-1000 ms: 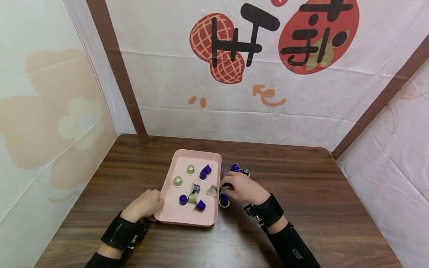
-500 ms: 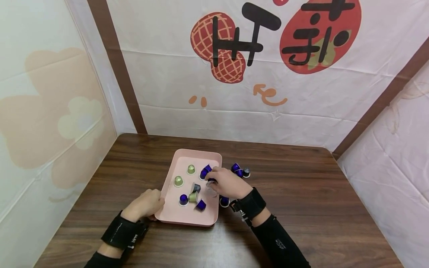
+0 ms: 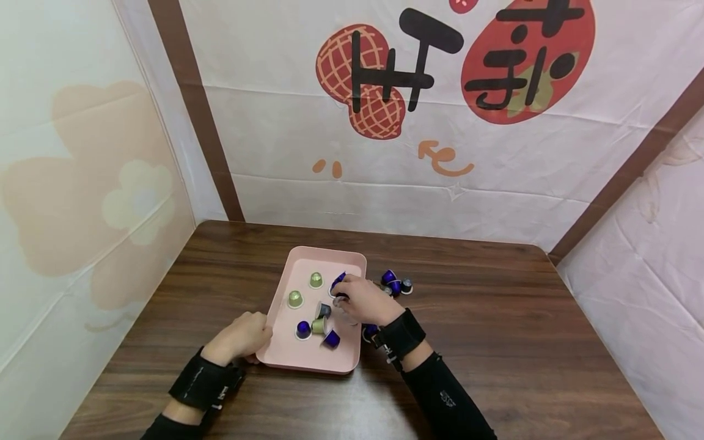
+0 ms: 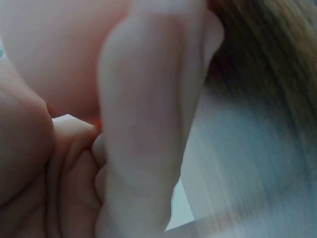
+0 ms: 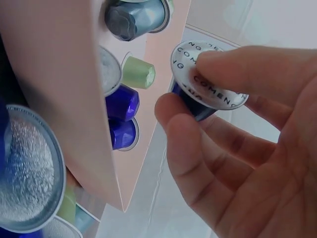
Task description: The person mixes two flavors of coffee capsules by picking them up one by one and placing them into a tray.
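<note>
My right hand (image 3: 363, 299) is over the right half of the pink tray (image 3: 282, 353). Its thumb and fingers pinch a coffee capsule (image 5: 204, 88) with a printed silver lid and a dark body, seen best in the right wrist view. At the tray's lower left side my left hand (image 3: 244, 336) grips the rim with curled fingers; its fingertips are hidden in the head view. Inside the tray lie green capsules (image 3: 295, 299), blue capsules (image 3: 303, 330) and a grey-blue capsule (image 3: 323, 310), some upright and some tipped over.
Right of the tray, more capsules (image 3: 393, 283) sit in a loose group on the brown wooden table (image 3: 495, 342). A blue capsule (image 3: 368, 332) stands close to the tray's right side. A printed cloth (image 3: 275, 140) hangs behind the table.
My right hand took a capsule from the group beside the tray and moved left with it over the tray. The left hand stays at the tray's rim.
</note>
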